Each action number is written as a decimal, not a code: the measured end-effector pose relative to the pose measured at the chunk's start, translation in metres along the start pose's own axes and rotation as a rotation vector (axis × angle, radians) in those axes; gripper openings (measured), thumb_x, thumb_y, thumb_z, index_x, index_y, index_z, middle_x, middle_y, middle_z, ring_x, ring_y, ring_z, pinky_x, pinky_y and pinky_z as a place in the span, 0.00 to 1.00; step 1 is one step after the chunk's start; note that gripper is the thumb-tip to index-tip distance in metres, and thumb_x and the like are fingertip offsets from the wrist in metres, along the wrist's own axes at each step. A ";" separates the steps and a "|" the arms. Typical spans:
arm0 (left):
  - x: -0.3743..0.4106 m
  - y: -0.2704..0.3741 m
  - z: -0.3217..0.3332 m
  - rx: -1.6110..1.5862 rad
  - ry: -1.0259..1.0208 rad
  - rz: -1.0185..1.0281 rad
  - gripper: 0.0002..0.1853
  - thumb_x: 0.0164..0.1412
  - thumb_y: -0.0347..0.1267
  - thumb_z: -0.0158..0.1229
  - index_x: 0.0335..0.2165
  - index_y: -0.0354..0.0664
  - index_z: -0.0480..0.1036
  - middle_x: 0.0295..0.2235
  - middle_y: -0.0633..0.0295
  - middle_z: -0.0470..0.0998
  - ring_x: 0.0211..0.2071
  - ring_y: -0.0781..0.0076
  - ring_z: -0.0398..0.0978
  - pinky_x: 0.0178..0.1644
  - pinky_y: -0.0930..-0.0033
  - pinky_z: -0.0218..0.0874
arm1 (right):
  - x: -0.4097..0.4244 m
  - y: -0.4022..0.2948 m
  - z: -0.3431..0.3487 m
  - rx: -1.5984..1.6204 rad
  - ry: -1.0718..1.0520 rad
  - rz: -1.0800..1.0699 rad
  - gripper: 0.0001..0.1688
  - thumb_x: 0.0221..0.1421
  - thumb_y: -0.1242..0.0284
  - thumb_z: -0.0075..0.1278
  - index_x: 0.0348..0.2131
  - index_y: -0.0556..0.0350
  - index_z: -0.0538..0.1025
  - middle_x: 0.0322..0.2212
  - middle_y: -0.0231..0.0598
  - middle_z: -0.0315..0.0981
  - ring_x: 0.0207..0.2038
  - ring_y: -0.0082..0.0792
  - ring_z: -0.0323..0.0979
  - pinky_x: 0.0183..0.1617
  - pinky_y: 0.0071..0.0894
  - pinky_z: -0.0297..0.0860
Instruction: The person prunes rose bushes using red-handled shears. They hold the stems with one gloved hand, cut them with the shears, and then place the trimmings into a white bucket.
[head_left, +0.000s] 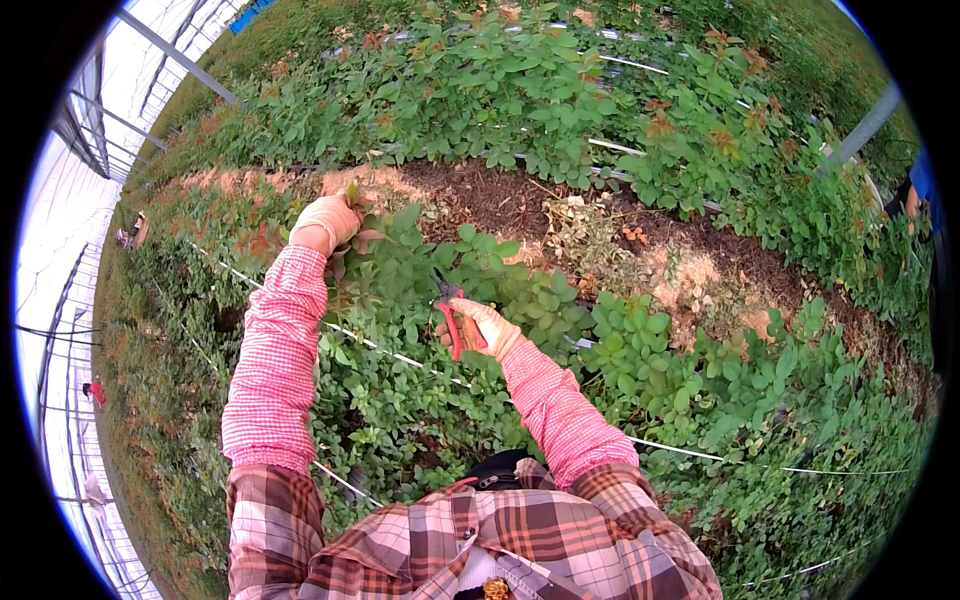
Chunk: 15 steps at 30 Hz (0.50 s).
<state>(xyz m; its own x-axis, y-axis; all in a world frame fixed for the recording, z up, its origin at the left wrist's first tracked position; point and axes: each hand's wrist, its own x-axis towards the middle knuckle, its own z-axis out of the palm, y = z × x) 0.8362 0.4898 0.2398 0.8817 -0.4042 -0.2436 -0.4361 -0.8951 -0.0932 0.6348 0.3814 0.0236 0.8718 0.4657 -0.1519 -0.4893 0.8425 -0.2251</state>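
Observation:
Red-handled pruning shears (455, 322) are held in my right hand (476, 330), in front of my chest, their dark blades pointing up and left over green leaves. My left hand (330, 221), in a pale glove, reaches farther out to the left. Its fingers are closed around a leafy stem (360, 238) with reddish and green leaves; the grip itself is partly hidden by the back of the hand. Leafy shrubs (420, 262), which look like roses, fill the space between and beneath both hands.
White lines (405, 358) run through the plants. Beyond the near row lies a path of brown mulch (495, 202) with wood shavings and dried clippings (581, 232). Another leafy row (487, 90) stands behind it. Metal posts (176, 56) rise at both sides. A person in blue (922, 184) is at the far right.

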 end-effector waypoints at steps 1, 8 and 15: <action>-0.004 0.002 -0.003 0.060 -0.041 -0.061 0.17 0.51 0.39 0.44 0.39 0.45 0.67 0.31 0.54 0.72 0.34 0.57 0.68 0.36 0.65 0.59 | 0.007 0.001 0.002 -0.022 0.006 0.042 0.24 0.48 0.59 0.44 0.42 0.54 0.64 0.29 0.46 0.70 0.30 0.39 0.70 0.33 0.36 0.68; -0.037 0.010 0.007 -0.207 0.021 -0.029 0.16 0.46 0.38 0.53 0.33 0.39 0.68 0.25 0.52 0.73 0.29 0.60 0.70 0.32 0.69 0.61 | 0.046 0.003 0.001 -0.090 0.266 0.075 0.18 0.47 0.61 0.45 0.35 0.54 0.66 0.27 0.45 0.70 0.28 0.37 0.70 0.30 0.35 0.68; -0.062 -0.090 0.002 0.074 0.039 0.197 0.17 0.55 0.32 0.40 0.45 0.49 0.60 0.43 0.71 0.64 0.45 0.75 0.60 0.51 0.68 0.46 | 0.038 0.034 0.000 -0.053 0.147 -0.037 0.19 0.46 0.62 0.46 0.35 0.56 0.66 0.20 0.39 0.69 0.20 0.30 0.69 0.19 0.27 0.67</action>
<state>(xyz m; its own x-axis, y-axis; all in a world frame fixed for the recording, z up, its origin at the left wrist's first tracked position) 0.8204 0.5954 0.2608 0.7838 -0.5780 -0.2270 -0.6113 -0.7825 -0.1181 0.6516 0.4278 0.0098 0.8784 0.3864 -0.2811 -0.4607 0.8410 -0.2835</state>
